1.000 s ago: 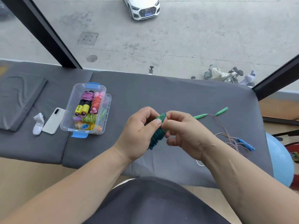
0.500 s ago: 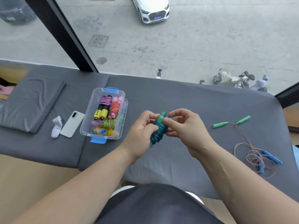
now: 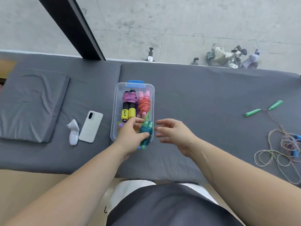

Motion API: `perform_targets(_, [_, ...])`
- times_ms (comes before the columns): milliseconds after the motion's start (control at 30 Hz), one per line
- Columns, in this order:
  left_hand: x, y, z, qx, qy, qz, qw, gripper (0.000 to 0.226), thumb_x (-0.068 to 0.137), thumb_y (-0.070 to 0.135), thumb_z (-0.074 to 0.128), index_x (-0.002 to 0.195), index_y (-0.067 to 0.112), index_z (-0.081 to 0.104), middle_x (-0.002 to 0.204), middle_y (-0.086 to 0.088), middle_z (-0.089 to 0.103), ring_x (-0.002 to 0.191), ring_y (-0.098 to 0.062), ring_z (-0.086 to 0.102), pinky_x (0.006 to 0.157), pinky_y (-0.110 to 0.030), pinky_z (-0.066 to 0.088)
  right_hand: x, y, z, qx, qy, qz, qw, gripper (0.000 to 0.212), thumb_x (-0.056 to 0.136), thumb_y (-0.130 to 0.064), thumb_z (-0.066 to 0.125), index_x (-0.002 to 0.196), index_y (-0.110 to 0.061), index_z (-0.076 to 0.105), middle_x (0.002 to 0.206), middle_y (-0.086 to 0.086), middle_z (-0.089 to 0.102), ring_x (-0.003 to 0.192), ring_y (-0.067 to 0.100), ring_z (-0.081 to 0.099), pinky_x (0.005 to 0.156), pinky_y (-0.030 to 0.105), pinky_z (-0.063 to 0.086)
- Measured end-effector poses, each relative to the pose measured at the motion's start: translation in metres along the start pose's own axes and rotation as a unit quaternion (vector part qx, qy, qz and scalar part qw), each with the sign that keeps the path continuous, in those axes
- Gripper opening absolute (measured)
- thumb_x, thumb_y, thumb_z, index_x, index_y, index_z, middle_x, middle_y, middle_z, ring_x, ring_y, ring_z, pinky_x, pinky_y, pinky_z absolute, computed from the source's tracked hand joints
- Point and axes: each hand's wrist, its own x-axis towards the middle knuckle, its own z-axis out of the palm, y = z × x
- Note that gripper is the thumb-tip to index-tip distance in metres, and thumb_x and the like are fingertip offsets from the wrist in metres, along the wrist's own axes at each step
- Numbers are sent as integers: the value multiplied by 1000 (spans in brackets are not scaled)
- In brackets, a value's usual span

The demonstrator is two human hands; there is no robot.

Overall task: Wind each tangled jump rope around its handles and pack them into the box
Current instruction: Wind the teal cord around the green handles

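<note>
- The grey padded desk (image 3: 203, 88) ran across the middle of the frame and carried everything the task needed within arm's reach.
- A folded grey pad (image 3: 32, 105) lay at the left edge, well apart from the work.
- Two tangled ropes (image 3: 276, 154) sprawled at the right edge, one with green handles (image 3: 253, 112) and one with blue handles (image 3: 295, 154). They had not been wound, so I judged the task to be unfinished.
- The clear box (image 3: 114, 111) stood open at the centre, its long side pointing away from the person. Wound ropes lay lengthwise inside, likely so that they fitted side by side.
- The left hand (image 3: 130, 136) reached into the box's near end, with the thumb pressed on the bundle it grasped.
- The right hand (image 3: 174, 132) hovered just right of the box, fingers spread and released, holding nothing.
- A white phone (image 3: 91, 127) lay face down left of the box.
- The teal jump rope (image 3: 146, 134), wound around its handles, sat at the box's near right corner, its lower end over the rim and apparently not fully seated.
- A small white object (image 3: 73, 132) lay beside the phone.
</note>
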Motion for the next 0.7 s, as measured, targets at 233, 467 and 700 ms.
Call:
perform_targets(233, [65,-43,-3,163,-20,29,986,42,77,6,78,112,25,65,110,9,64,96,-15,61,86,-29,51,52,35,29,-107,63,46,991,32,92,-16,64,123,-21,67,116,-2,67,100,11,62,84,31,52])
perform_targets(467, [103,-64,0,332,5,49,942,39,72,25,83,93,29,51,98,6,67,94,-27,60,84,-41,50,72,55,34,-80,76,93,990,39,94,-17,59,132,-22,60,125,-5,61,113,15,60,92,34,53])
perform_targets(700, [118,-68,12,261,27,13,965,32,77,25,84,104,22,67,97,5,72,96,-19,65,82,-29,49,78,62,37,-54,74,112,989,41,93,-13,56,134,-21,60,126,-6,61,115,16,59,100,38,52])
